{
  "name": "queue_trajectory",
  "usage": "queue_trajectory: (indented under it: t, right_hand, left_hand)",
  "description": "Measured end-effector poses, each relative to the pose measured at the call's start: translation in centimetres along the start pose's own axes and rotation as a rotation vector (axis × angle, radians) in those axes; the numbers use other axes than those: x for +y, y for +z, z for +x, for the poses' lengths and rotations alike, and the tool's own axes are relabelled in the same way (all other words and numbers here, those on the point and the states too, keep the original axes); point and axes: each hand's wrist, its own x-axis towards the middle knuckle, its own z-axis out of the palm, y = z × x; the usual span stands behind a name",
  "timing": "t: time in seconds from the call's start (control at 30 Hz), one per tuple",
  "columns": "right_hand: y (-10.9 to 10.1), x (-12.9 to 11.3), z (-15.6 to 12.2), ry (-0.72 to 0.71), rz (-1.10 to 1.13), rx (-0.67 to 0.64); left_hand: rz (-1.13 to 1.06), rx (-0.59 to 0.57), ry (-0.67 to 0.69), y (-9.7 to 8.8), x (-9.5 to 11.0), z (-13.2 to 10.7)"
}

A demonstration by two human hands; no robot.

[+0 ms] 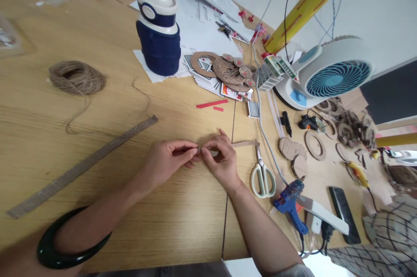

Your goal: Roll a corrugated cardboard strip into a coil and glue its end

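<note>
My left hand point(167, 159) and my right hand point(220, 162) meet at the middle of the wooden table point(97, 107), fingertips pinched together on a narrow corrugated cardboard strip point(245, 143). The strip runs from the pinch out to the right, past my right hand, and its free end lies on the table by the scissors point(262, 175). A dark green bangle point(70, 242) sits on my left forearm. A long second cardboard strip point(84, 166) lies diagonally to the left of my left hand.
A coil of twine point(77, 77) lies at the left. A blue and white bottle point(158, 23) stands at the back, beside cardboard discs point(233, 70). A desk fan point(329, 75), a blue glue gun point(288, 201) and cardboard rings point(314, 144) crowd the right.
</note>
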Motion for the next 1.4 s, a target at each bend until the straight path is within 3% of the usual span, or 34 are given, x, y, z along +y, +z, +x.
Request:
queue_trajectory:
  t: [0.57, 0.87, 1.17, 1.4]
  right_hand:
    - [-0.02, 0.03, -0.01, 0.002, -0.002, -0.043]
    - [-0.03, -0.01, 0.01, -0.008, 0.043, -0.046]
    - [0.07, 0.05, 0.06, -0.012, 0.052, -0.042]
    - [0.04, 0.07, 0.07, -0.026, 0.081, -0.031]
  left_hand:
    - [0.057, 0.010, 0.096, -0.07, 0.48, -0.28]
    - [0.006, 0.025, 0.063, 0.08, 0.52, -0.32]
    - [0.139, 0.026, 0.210, 0.41, 0.31, -0.83]
    - [0.003, 0.012, 0.091, 0.52, 0.10, -0.54]
